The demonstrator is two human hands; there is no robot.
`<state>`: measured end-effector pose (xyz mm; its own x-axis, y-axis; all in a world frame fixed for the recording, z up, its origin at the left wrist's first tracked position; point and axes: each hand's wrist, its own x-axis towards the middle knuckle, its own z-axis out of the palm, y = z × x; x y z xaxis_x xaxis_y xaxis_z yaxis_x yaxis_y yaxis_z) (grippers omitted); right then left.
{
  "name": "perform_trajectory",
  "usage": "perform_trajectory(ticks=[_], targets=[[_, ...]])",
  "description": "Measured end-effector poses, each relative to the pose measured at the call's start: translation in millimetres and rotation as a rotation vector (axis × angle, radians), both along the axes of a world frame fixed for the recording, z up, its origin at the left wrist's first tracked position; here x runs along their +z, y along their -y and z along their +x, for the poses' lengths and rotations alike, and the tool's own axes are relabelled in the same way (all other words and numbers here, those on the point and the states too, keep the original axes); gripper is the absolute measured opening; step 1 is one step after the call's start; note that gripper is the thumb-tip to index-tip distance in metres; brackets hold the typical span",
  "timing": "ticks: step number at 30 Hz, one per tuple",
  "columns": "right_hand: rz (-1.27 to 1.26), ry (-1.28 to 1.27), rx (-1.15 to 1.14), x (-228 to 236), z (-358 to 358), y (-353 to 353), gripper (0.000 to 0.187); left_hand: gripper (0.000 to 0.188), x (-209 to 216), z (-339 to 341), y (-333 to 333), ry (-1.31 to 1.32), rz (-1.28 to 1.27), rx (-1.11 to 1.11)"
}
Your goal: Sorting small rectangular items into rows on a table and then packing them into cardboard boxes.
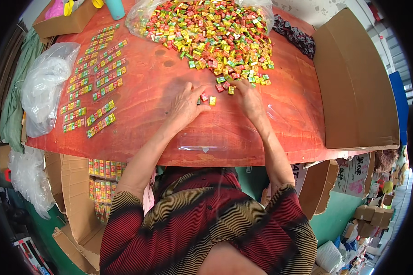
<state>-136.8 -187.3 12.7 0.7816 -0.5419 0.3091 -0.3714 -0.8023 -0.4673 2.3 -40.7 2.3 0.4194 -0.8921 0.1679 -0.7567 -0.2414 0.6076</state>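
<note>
Sorting small coloured packets [211, 100] (red, yellow, green) with both hands.

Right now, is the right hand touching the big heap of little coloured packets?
Touching: the head view shows the right hand with fingertips on packets at the heap's near edge.

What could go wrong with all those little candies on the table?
The big pile of small wrapped candies slopes toward the hands, so pieces might slide down and mix with the few loose ones between the left hand and right hand. The packed rows lie near the table's left edge and might get knocked off.
</note>
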Motion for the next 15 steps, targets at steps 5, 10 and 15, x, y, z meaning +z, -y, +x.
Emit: perform_trajectory(ticks=[5,10,15], targets=[[-0.065,-0.159,-0.018,-9.4,3.5,0.2,0.025,0.046,-5.5,-1.6,8.3,-0.015,0.048,-0.035],[-0.003,-0.161,-0.05,-23.0,-9.0,-5.9,0.025,0.041,-16.4,-0.3,9.1,0.016,-0.036,-0.056],[0.068,-0.082,0.032,-19.1,-13.3,-18.8,0.023,0.04,-13.2,-4.0,6.7,0.04,-0.056,-0.109]])
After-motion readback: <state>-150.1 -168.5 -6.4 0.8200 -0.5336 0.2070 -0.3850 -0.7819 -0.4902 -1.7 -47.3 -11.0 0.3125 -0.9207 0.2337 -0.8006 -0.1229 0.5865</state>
